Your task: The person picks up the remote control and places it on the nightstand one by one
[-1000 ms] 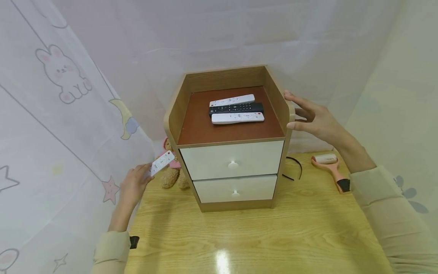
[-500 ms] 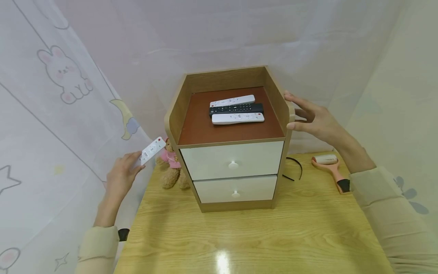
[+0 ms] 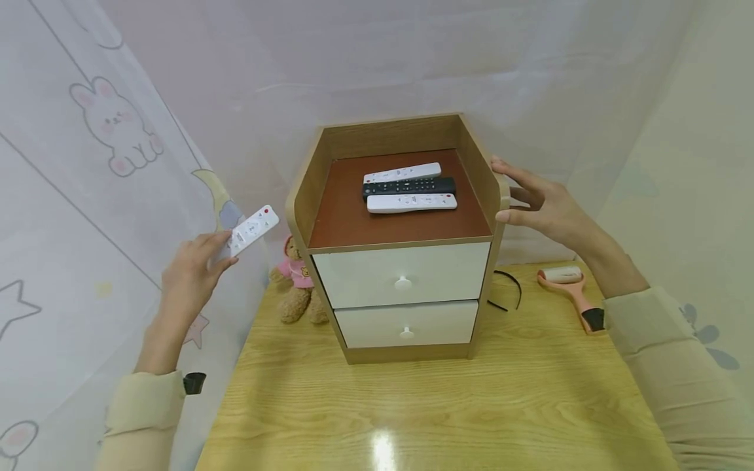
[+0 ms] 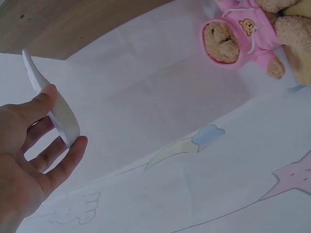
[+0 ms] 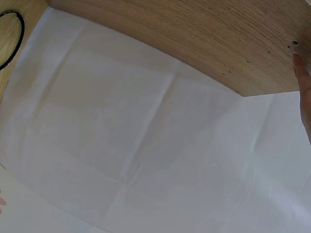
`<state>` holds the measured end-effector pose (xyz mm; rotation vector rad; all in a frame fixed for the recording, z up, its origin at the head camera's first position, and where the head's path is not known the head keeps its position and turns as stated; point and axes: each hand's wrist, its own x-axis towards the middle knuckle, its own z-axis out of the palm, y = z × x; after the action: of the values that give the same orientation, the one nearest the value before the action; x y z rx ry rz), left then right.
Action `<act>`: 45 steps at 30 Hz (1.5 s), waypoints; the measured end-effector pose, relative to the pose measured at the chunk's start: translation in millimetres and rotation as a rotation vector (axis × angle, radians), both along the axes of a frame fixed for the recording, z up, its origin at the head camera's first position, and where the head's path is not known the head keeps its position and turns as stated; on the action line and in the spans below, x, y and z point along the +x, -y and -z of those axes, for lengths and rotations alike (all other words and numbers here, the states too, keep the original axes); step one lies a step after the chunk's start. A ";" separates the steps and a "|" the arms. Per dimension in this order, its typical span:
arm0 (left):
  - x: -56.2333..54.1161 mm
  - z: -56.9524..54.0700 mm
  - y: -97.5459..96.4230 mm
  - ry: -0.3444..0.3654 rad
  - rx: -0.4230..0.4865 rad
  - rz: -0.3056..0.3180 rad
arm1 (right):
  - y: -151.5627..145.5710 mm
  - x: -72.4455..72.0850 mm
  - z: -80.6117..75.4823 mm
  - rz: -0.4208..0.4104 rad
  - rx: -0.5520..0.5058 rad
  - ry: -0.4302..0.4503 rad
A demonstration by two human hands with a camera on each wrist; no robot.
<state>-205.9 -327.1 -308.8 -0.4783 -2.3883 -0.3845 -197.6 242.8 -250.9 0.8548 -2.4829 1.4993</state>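
In the head view my left hand (image 3: 191,271) pinches a white remote control (image 3: 252,230) by its lower end, in the air left of the cabinet. The left wrist view shows this remote (image 4: 60,111) edge-on between thumb and fingers. On the brown top of a small wooden cabinet (image 3: 353,226) lie a white remote (image 3: 403,173), a black remote (image 3: 409,188) and another white remote (image 3: 412,203), side by side. My right hand (image 3: 544,206) touches the cabinet's right side panel with extended fingers, the thumb near its front edge. One finger shows against that panel (image 5: 194,34) in the right wrist view.
The cabinet has two white drawers, an upper one (image 3: 365,278) and a lower one (image 3: 371,327), both with knobs. A teddy bear (image 3: 297,275) in pink sits behind its left side. To the right lie a black headband (image 3: 518,288) and an orange-handled lint roller (image 3: 571,288) on the wooden table (image 3: 412,405).
My left hand has moved up and to the left with the white remote, away from the teddy bear and the cabinet. The right hand has stayed at the side panel.
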 end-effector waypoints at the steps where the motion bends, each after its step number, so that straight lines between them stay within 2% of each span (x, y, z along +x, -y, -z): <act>1: 0.1 -4.5 -1.0 -0.005 -0.001 0.000 | -0.5 -0.9 0.6 0.004 0.002 0.001; 9: 1.2 -40.7 -7.1 -0.023 -0.009 0.002 | -6.6 -14.5 10.3 0.003 -0.013 0.010; 18: 3.9 -75.8 -18.9 -0.076 -0.035 0.045 | 3.0 0.0 -3.7 -0.005 0.001 -0.007; 23: 4.5 -93.7 -29.2 -0.091 -0.076 0.072 | 3.9 1.2 -6.3 0.002 0.010 -0.019; 28: 4.5 -111.0 -41.5 -0.077 -0.096 0.108 | 2.6 0.2 -5.3 -0.002 0.006 -0.031; 37: 5.4 -133.1 -62.4 -0.035 -0.134 0.158 | 1.3 0.2 -3.5 -0.003 0.009 -0.032; 45: 3.5 -142.9 -78.3 -0.013 -0.165 0.225 | 1.5 1.5 -1.6 0.006 0.020 -0.043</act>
<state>-202.5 -248.8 -165.9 -0.8264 -2.3707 -0.2816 -196.1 241.3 -249.3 0.8718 -2.4721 1.4410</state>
